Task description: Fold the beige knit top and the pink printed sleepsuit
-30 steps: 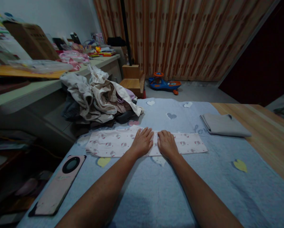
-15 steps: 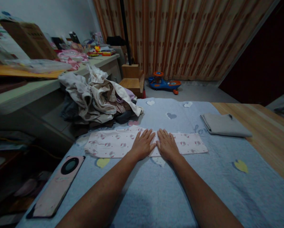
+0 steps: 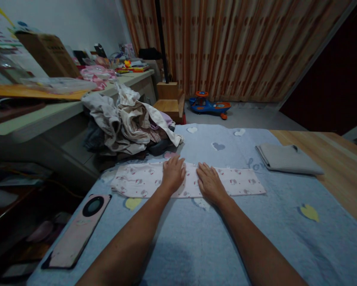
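A white garment with a small pink print [image 3: 138, 182] lies folded into a long flat strip on a blue heart-patterned blanket [image 3: 256, 234]. My left hand [image 3: 173, 173] rests flat on the garment's upper edge, left of its middle. My right hand [image 3: 210, 183] lies flat on the same garment, right of the middle. Neither hand grips the cloth. A folded grey cloth [image 3: 288, 159] sits on the blanket to the right, away from both hands.
A heap of crumpled clothes [image 3: 125, 123] sits beyond the blanket's far left corner. A pink phone-shaped pad [image 3: 77, 234] lies at the blanket's left edge. A white desk [image 3: 47, 115] holds boxes and bags. A wooden surface [image 3: 330, 163] borders the right side.
My left hand has shifted a little left and forward, widening the gap between my hands. The camera view has moved slightly. The garment stays flat.
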### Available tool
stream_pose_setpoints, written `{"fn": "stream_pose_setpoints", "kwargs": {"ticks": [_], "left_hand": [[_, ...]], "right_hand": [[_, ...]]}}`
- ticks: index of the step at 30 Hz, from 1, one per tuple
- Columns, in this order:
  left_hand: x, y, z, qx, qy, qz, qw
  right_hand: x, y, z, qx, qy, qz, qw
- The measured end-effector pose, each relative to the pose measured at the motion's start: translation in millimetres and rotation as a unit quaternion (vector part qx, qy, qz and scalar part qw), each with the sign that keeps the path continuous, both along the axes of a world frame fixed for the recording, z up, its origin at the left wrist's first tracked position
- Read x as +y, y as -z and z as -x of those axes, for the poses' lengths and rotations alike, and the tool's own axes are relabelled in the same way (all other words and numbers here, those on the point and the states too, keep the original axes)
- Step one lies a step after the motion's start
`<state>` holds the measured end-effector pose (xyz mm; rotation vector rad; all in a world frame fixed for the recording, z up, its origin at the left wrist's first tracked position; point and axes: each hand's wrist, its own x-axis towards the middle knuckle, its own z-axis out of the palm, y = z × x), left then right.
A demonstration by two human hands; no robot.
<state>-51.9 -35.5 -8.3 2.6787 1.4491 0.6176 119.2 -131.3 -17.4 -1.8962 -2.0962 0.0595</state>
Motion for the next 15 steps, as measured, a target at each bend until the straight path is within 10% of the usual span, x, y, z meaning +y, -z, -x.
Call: {"fn": "stream_pose_setpoints", "kwargs": {"ticks": [6,15], "left_hand": [[33,3.3,23,-0.017,-0.174,-0.009,0.985],[46,4.1,27,-0.048,-0.184,0.099,0.977]], "right_hand": [[1,0.2,2,0.0,0.002,0.018,1.0],[2,0.8,2,-0.014,0.003,0.021,1.0]]}}
